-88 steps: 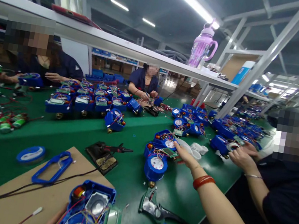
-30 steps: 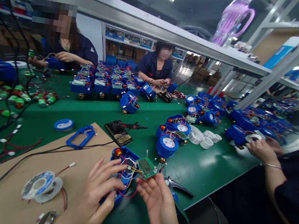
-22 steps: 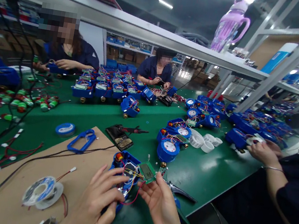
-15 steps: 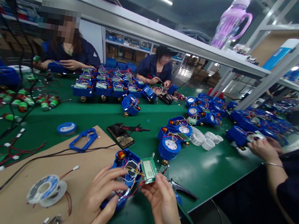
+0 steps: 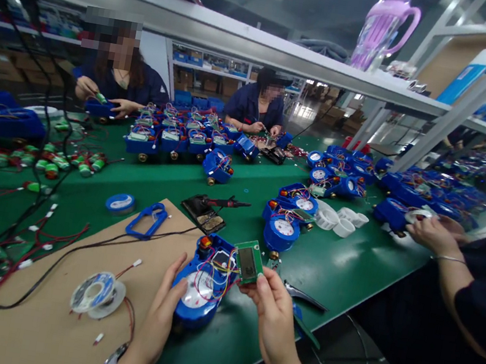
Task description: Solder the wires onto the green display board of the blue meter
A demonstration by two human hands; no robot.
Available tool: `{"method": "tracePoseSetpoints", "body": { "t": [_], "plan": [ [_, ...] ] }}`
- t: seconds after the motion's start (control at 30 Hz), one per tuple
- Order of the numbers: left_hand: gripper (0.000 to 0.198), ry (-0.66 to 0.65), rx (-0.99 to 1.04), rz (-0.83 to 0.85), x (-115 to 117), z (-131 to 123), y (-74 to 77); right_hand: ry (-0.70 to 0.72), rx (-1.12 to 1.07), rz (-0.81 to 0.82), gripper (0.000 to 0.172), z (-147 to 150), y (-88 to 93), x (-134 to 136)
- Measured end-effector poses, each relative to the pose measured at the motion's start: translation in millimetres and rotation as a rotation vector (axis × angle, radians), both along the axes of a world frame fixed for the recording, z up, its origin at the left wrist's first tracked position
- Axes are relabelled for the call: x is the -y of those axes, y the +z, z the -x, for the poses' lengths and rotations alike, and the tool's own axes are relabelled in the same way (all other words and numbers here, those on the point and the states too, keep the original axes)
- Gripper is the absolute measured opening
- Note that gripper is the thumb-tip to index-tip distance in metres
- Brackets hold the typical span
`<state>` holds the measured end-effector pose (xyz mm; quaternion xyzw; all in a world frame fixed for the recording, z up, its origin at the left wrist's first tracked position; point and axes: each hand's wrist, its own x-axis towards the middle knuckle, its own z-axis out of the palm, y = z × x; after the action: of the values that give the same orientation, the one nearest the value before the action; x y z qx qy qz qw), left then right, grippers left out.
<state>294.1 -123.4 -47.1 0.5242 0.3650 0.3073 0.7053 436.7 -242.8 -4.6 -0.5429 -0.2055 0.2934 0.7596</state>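
Observation:
In my right hand (image 5: pixel 271 305) is a small green circuit board with an LCD display (image 5: pixel 250 262), pinched by its lower right corner and tilted up. Thin coloured wires (image 5: pixel 225 268) run from the board into an open blue meter housing (image 5: pixel 195 317) with a round white dial. My left hand (image 5: pixel 156 316) grips this housing at its left side, thumb on the rim and fingers along the wall. An orange-capped part (image 5: pixel 205 242) sits at the housing's far end.
A solder spool (image 5: pixel 98 294) and a blue frame (image 5: pixel 146 220) lie on the brown board (image 5: pixel 33 321). Behind are a soldering iron (image 5: pixel 225 202) on its stand and several blue meters (image 5: pixel 281 233). Pliers (image 5: pixel 305 296) lie to the right. Co-workers sit opposite and at right.
My left hand has moved from over the housing's wires to its left side, uncovering the dial. The circuit board has tilted, and its display now looks dark.

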Motion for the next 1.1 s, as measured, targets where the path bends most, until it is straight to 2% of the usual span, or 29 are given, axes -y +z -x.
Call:
{"method": "tracePoseSetpoints", "body": {
  "t": [0.4, 1.1],
  "plan": [
    [0.074, -0.023, 0.052, 0.066, 1.5, 3.4, -0.6, -0.005, -0.073, -0.023, 0.039, -4.0, 7.6, -8.7],
    [0.073, -0.043, 0.016, 0.071, 3.1, 9.4, -3.5, -0.033, -0.069, 0.015, 0.04, -9.9, 7.3, -11.6]
  ]
}}
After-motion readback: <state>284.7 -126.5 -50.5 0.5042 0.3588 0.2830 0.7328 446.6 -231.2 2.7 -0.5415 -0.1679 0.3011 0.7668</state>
